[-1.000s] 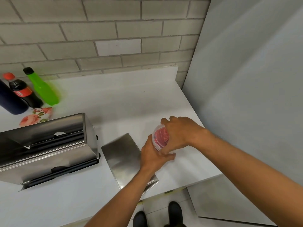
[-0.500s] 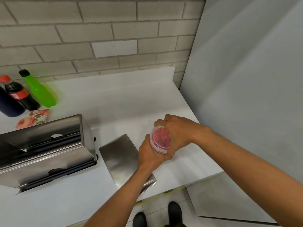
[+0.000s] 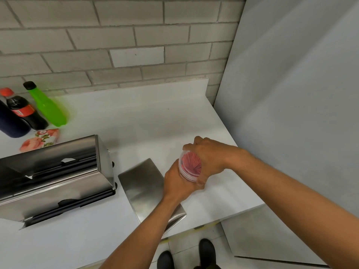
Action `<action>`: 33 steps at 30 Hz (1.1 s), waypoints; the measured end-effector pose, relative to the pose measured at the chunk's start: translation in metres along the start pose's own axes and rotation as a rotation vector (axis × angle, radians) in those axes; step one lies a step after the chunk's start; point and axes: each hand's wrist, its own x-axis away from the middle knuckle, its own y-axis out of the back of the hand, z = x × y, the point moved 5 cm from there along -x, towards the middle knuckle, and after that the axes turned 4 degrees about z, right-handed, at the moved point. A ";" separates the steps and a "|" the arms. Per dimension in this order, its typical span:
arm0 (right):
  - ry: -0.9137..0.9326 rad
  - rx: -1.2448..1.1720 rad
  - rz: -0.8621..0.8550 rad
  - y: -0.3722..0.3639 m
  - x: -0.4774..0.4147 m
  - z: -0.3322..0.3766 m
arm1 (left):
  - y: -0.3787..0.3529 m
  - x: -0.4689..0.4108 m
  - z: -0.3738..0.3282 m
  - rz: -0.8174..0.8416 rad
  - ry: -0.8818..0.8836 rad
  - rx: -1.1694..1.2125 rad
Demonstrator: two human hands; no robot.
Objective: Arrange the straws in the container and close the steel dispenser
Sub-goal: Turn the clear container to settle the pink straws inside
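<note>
A clear round container (image 3: 187, 172) packed with red straws (image 3: 191, 164) stands near the right front of the white counter (image 3: 145, 123), its top facing me. My left hand (image 3: 177, 182) wraps its side from below and left. My right hand (image 3: 210, 159) grips its rim from above and right. The steel dispenser (image 3: 54, 177) sits open at the left, its dark inner slot showing. Its flat steel lid (image 3: 143, 183) lies loose on the counter between the dispenser and my left hand.
At the back left stand a green bottle (image 3: 48, 105), a cola bottle (image 3: 23, 111) and a dark bottle (image 3: 11, 123), with a flowered packet (image 3: 40, 139) in front. A brick wall runs behind. A grey panel (image 3: 291, 103) closes the right side. The counter's front edge is close.
Both hands have stayed on the container, which has tilted a little so more of the straw ends face me. The view has shifted slightly.
</note>
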 end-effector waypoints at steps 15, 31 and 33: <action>0.185 0.145 0.061 0.001 0.000 0.015 | 0.004 -0.005 0.004 0.070 0.021 0.005; 0.257 0.266 0.119 0.015 0.008 0.025 | 0.008 -0.009 -0.005 0.196 -0.014 0.001; 0.233 0.251 0.112 0.013 0.008 0.022 | 0.008 -0.008 -0.006 0.201 -0.019 -0.003</action>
